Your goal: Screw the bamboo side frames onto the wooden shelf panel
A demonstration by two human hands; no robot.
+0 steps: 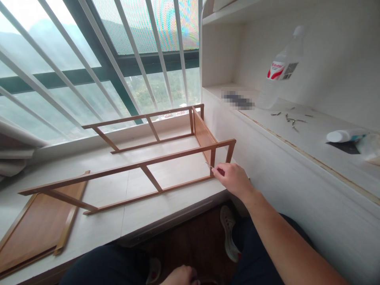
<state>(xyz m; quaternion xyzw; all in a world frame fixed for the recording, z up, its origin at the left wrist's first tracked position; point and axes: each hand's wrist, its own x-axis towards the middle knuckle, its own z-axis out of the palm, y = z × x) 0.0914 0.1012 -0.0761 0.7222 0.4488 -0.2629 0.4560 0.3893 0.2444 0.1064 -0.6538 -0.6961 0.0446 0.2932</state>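
The wooden frame (pixel 154 158) lies on the pale worktop (pixel 142 221) under the barred window (pixel 89 59), two ladder-like side rails joined at the right end by one brown panel (pixel 203 132). Its long axis runs from lower left to upper right across the view, the open end pointing left, the panelled end toward the white shelf unit (pixel 297 166).

The right hand (pixel 234 180) sits at the near right corner of the frame, just beside the short upright under the front rail. Its fingers are pinched together on a small metal tool (pixel 210 165) — thin, silvery, with a dark grip; its exact type cannot be told. The tool tip points left and slightly up, meeting the corner joint.

The left hand (pixel 181 276) shows only in part at the bottom edge, low over the lap and well apart from the frame; whether it is closed or holds anything cannot be told.

A second brown panel (pixel 38 225) lies flat on the worktop at the left, just beside the frame's open end.

On the shelf ledge to the right — a clear plastic bottle (pixel 280 71) with a red-and-white label, loose metal screws (pixel 292 118), and a white tube (pixel 344 135) lying on its side.
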